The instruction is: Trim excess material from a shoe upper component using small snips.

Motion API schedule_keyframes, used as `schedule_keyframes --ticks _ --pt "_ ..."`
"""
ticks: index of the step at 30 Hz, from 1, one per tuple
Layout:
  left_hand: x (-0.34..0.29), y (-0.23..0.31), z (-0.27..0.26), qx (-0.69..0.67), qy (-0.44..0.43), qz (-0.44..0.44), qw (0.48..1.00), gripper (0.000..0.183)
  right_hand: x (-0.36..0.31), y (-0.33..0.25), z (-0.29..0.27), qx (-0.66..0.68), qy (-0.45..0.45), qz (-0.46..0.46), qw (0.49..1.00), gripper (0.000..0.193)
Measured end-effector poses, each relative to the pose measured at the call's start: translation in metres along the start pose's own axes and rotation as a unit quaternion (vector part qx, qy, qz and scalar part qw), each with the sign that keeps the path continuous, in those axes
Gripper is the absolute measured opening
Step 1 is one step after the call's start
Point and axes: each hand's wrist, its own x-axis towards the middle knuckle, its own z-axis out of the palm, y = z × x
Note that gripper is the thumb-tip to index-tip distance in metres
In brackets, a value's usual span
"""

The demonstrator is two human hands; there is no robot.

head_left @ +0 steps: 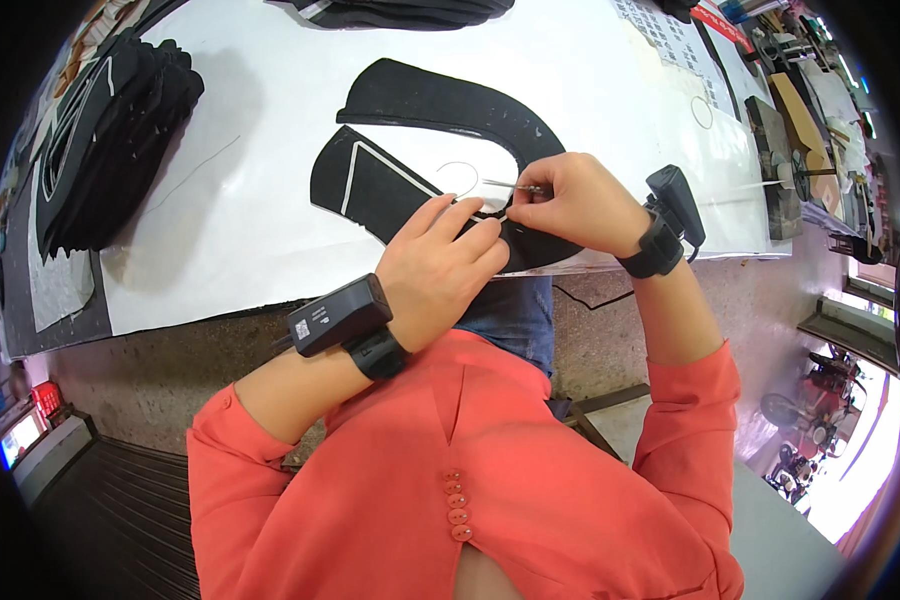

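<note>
A black U-shaped cut piece (425, 95) lies on the white-covered table (270, 120) in front of me, its curve toward the right. A narrow white strip (390, 165) runs along its lower arm and bends near the end. My left hand (445, 255) rests on that lower arm, fingers spread out, tips at the strip by the inner curve. My right hand (580, 205) is closed round a thin pointed metal tool (500, 184), which points left over the gap inside the U. Its fingertips meet the piece's inner edge. A thin curled thread (458, 166) lies in the gap.
A stack of black pieces (120, 140) stands at the left, and another black stack (410, 12) lies at the far edge. Printed paper (670, 50) and a small loop (703, 112) are at the right. A wooden block (770, 150) and clutter stand beyond the right edge.
</note>
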Motion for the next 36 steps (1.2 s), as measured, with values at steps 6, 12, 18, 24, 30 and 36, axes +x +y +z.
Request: schedule_keyframes --ticks 6,12,18,24,30,36 --pt "0.001 0.004 0.011 0.011 0.037 0.0 0.999 0.017 0.005 0.005 -0.002 0.002 -0.007 -0.002 1.0 0.023" --pt "0.001 -0.003 0.008 -0.048 0.024 -0.008 0.999 0.019 0.005 0.005 -0.007 0.003 -0.025 0.008 1.0 0.026" --pt "-0.01 -0.005 -0.002 -0.019 0.018 0.011 1.0 0.014 -0.007 -0.007 0.019 0.025 0.028 0.0 0.999 0.02" --pt "-0.005 -0.001 0.001 -0.009 0.026 0.015 0.999 0.014 -0.002 0.004 0.009 0.028 0.034 -0.016 0.999 0.021" --pt "-0.006 0.001 0.003 0.025 0.046 0.015 0.999 0.016 -0.001 -0.002 0.007 0.014 0.029 -0.001 0.999 0.02" --pt "-0.008 -0.004 0.005 -0.02 0.045 -0.006 0.999 0.021 0.002 0.005 -0.002 0.024 0.006 -0.002 1.0 0.026"
